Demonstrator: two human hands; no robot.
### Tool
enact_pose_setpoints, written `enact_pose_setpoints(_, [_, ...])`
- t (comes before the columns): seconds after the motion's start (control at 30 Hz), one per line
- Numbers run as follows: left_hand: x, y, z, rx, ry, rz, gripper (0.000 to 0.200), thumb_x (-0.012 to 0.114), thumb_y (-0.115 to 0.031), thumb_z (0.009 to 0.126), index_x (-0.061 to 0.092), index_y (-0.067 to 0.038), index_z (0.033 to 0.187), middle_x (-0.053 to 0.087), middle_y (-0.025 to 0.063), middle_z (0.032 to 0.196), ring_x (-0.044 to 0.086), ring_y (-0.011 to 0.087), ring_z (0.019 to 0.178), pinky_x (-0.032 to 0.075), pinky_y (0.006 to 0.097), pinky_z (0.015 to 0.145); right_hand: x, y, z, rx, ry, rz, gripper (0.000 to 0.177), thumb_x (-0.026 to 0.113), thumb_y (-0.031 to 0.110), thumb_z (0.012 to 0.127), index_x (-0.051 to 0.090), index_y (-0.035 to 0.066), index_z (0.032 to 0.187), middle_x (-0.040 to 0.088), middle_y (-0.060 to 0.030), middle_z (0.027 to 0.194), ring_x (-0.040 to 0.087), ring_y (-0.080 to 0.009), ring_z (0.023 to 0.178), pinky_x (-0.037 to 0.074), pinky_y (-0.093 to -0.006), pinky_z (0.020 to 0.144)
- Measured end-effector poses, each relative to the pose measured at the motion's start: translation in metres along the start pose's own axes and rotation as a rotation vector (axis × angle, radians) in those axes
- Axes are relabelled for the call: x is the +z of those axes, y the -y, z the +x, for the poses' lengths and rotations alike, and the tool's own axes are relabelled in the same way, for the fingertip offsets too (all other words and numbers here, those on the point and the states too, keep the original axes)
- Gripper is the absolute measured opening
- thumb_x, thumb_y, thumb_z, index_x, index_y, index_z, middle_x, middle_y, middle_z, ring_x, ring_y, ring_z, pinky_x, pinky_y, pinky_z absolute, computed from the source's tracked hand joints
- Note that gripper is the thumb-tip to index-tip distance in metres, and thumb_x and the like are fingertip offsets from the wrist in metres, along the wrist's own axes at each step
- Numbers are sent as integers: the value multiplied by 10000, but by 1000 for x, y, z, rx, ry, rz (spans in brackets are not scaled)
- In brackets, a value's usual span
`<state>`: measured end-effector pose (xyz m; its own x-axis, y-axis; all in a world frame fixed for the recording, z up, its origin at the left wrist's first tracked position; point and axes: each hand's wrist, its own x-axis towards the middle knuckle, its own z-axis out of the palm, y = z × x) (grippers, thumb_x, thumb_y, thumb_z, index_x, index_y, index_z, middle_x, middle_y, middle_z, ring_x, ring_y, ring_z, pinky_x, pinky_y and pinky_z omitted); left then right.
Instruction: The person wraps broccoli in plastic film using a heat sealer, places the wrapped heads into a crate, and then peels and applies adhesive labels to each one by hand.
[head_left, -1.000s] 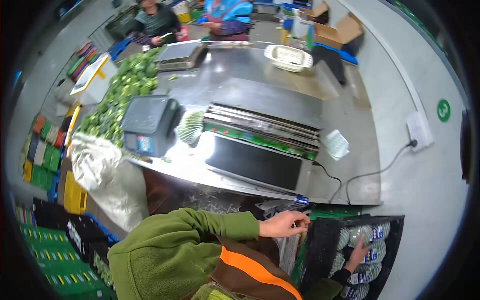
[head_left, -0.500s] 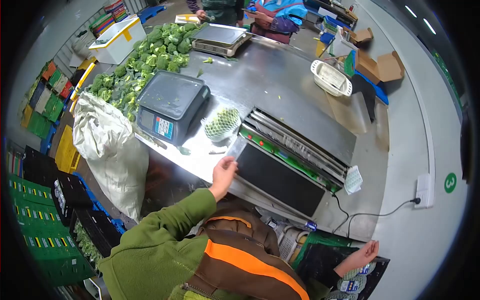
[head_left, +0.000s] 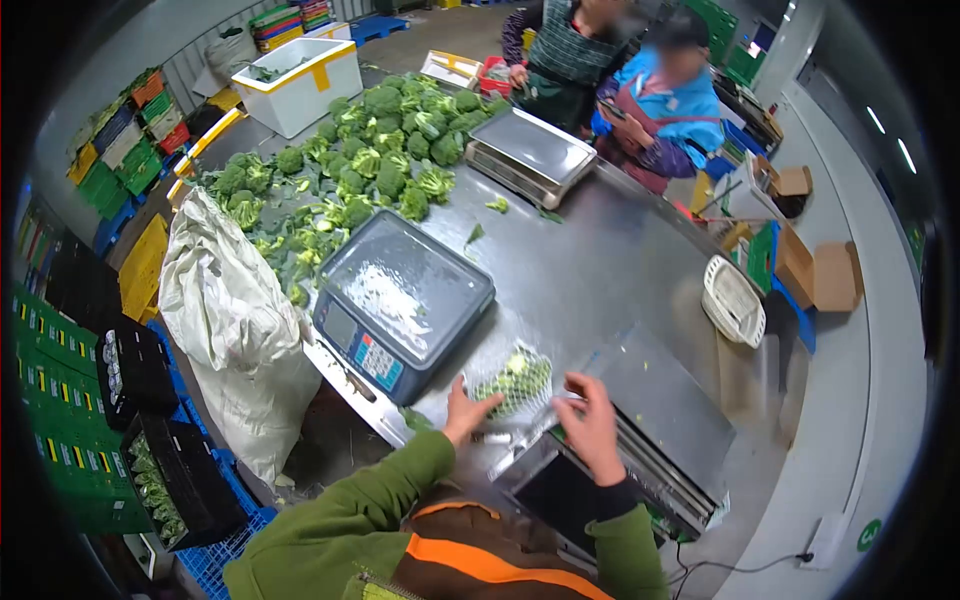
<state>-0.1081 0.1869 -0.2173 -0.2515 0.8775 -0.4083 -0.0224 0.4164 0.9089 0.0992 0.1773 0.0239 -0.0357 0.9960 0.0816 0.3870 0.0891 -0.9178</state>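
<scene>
A net-wrapped broccoli [head_left: 520, 380] lies on the metal table [head_left: 560, 280] between my two hands. My left hand [head_left: 468, 412] is at its left side, fingers spread, the fingertips close to or touching the net. On its right is my right hand [head_left: 592, 420], thumb and fingers bent toward each other near the net's end; whether they pinch a bit of it is too small to tell. Below my right hand stands the wrapping machine [head_left: 650, 465] with its dark plate. The grey scale [head_left: 405, 295] with a keypad sits just left of the broccoli.
Loose broccoli [head_left: 390, 150] is heaped at the back left, beside a white box [head_left: 300, 90]. A second scale [head_left: 530, 150] stands before two people. A white basket [head_left: 733, 300] is at the right edge. A white sack [head_left: 235, 330] stands at the left.
My right hand has come up from the crate at the lower right to the net-wrapped broccoli. My left hand has moved from the machine's corner to the broccoli's left side. The view has shifted.
</scene>
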Motion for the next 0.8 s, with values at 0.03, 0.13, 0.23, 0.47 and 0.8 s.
enact_pose_setpoints(0.03, [1, 5, 2, -1, 30, -21, 1171, 924, -432, 609, 304, 107, 1443, 477, 294, 1375, 521, 351, 1247, 437, 413, 1040, 12, -12, 24, -12, 9, 1, 416, 730, 128, 847, 578, -21, 1205, 592, -163, 1183, 617, -265, 1048, 538, -344, 845])
enact_pose_setpoints(0.13, [-8, -36, -17, -106, 109, -77, 1097, 925, -345, 649, 309, 152, 1410, 539, 248, 1320, 563, 283, 1197, 463, 354, 1008, 47, -52, 77, -241, 213, -455, 714, 801, 316, 777, 494, -9, 1334, 522, -241, 1288, 557, -393, 1160, 488, -441, 959])
enact_pose_setpoints(0.23, [-13, -66, -26, -212, 101, -96, 1059, 916, -309, 674, 311, 151, 1410, 565, 232, 1288, 580, 271, 1168, 471, 347, 993, 62, -90, 109, 288, 553, -638, 1036, 767, 595, 723, 372, -16, 1461, 401, -325, 1440, 394, -443, 1353, 354, -457, 1114])
enact_pose_setpoints(0.47, [-23, -92, -30, -447, 441, -333, 668, 819, -237, 820, 455, -20, 1336, 647, 114, 1187, 656, 178, 1009, 566, 346, 796, 58, -100, 111, 445, 638, -470, 1076, 768, 599, 697, 352, -21, 1472, 372, -361, 1408, 443, -467, 1301, 392, -444, 1085])
enact_pose_setpoints(0.8, [-20, -121, -43, -202, 240, -280, 503, 744, -141, 878, 459, -36, 1280, 601, 90, 1174, 632, 184, 956, 556, 330, 774, 53, -46, 100, 324, 287, -379, 845, 788, 502, 680, 534, 56, 1351, 473, -294, 1338, 494, -456, 1223, 420, -449, 1050])
